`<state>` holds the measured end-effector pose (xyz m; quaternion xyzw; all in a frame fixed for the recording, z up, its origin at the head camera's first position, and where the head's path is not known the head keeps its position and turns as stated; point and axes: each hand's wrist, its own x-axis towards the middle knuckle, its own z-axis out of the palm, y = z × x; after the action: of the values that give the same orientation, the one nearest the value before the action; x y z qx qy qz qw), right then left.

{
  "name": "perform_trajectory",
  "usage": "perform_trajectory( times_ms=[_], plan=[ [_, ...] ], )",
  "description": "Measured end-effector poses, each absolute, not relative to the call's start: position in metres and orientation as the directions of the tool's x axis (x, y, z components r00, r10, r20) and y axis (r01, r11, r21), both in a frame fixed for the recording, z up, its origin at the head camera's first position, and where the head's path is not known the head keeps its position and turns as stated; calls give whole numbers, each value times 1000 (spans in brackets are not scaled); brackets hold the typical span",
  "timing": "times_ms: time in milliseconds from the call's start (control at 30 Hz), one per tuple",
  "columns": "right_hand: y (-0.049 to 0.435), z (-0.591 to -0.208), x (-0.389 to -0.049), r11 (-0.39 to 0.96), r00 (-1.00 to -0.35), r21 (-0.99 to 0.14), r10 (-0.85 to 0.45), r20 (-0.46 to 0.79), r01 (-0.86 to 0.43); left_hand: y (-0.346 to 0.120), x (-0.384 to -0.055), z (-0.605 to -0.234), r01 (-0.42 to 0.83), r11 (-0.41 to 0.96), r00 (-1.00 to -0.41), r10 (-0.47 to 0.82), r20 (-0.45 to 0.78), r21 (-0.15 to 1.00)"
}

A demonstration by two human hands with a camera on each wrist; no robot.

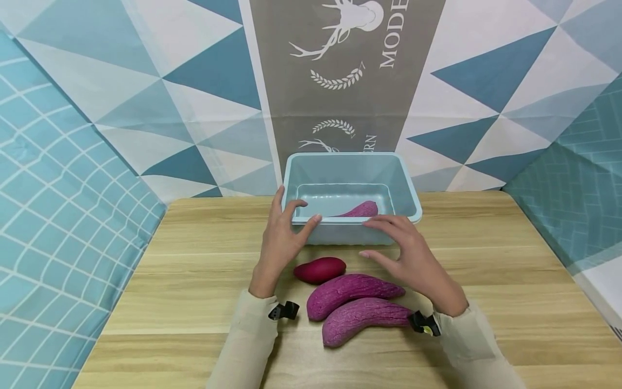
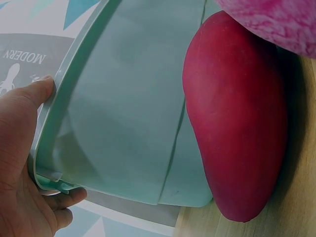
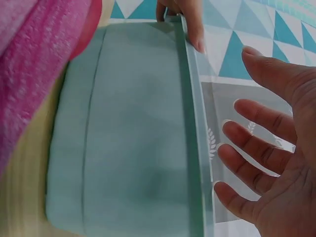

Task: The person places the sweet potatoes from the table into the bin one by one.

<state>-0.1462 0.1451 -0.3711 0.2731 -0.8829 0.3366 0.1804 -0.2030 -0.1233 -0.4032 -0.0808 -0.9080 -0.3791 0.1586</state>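
Observation:
A light blue plastic bin [image 1: 335,234] stands at the back of the table. At its front left corner my left hand [image 1: 281,240] holds the rim; in the left wrist view the thumb lies on the rim and fingers bend round the corner. My right hand [image 1: 413,259] is by the front right of the bin, fingers spread and apart from the rim in the right wrist view. Inside the bin lies a purple sweet potato [image 1: 363,209], partly hidden by the front wall. Before the bin lie a smooth dark red tuber [image 1: 320,270] and two wrinkled purple sweet potatoes [image 1: 352,292].
The wooden table [image 1: 194,302] extends to both sides of the bin. Patterned cloth [image 1: 194,97] covers the wall right behind the bin, and blue checked cloth [image 1: 58,216] borders the left side. A white object [image 1: 602,292] is at the right edge.

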Motion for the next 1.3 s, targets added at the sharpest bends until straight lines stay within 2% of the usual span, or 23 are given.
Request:
perform_trajectory(
  times_ms=[367,600,1300],
  plan=[
    [138,-388,-138,597,-815,-555,-411,409,-579,-122,-203,-403,266,708,-935,25,353,655],
    [135,-399,-134,593,-854,-617,-403,328,-517,-122,-204,-403,283,706,-929,32,369,650],
    [132,-427,-136,596,-852,-616,-435,291,-515,-122,-204,-403,258,714,-937,20,350,651]
  ],
)
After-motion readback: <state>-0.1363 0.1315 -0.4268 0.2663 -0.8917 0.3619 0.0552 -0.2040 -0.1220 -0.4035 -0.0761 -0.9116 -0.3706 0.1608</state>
